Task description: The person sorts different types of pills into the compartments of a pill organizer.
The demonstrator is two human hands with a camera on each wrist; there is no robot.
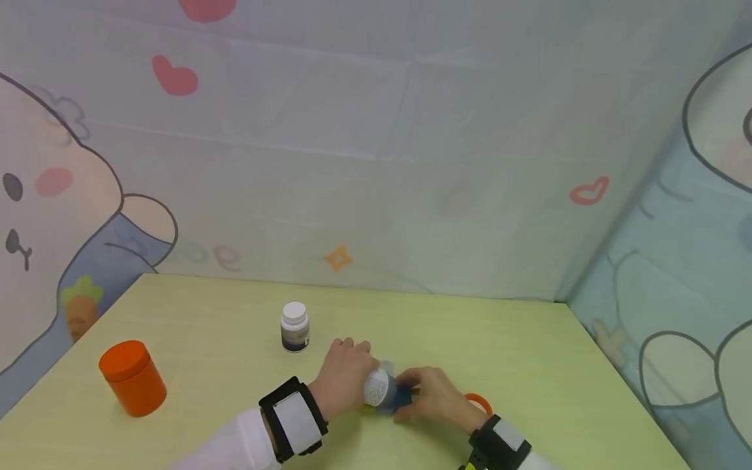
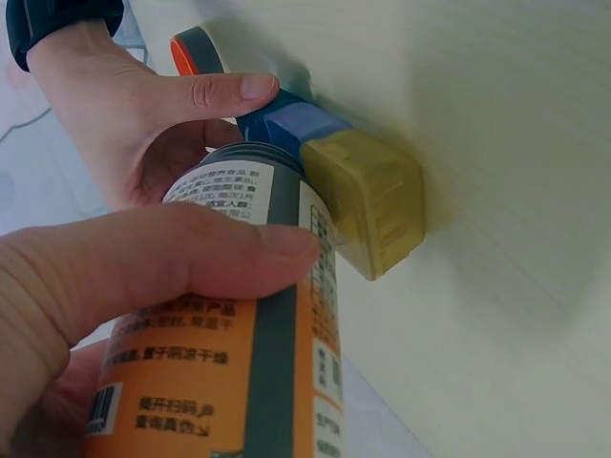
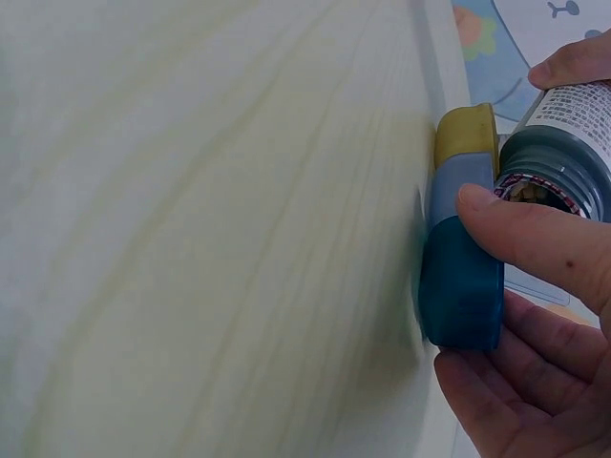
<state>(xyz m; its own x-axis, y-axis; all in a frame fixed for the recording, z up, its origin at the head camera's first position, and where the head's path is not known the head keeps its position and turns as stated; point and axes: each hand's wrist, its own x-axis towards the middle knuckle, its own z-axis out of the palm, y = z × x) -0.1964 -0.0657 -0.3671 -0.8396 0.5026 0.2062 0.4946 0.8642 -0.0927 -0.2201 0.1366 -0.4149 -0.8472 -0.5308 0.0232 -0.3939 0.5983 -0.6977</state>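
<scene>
My left hand (image 1: 345,373) grips an orange-and-grey labelled bottle (image 2: 229,353), tipped on its side with its white base (image 1: 376,386) towards me. Its open mouth (image 3: 546,183) shows pills inside and lies against a pill organiser (image 1: 401,395) on the table. The organiser has a yellow cell (image 2: 369,197), a blue cell (image 2: 298,124) and a teal cell (image 3: 461,286). My right hand (image 1: 436,393) holds the organiser, thumb (image 3: 530,239) on top of the teal cell. An orange-rimmed lid (image 1: 478,403) lies just behind my right hand.
A small white-capped bottle (image 1: 294,326) stands behind my left hand. An orange canister (image 1: 132,377) stands at the left of the pale green table (image 1: 499,339). Printed curtain walls close the table in at the back and on both sides.
</scene>
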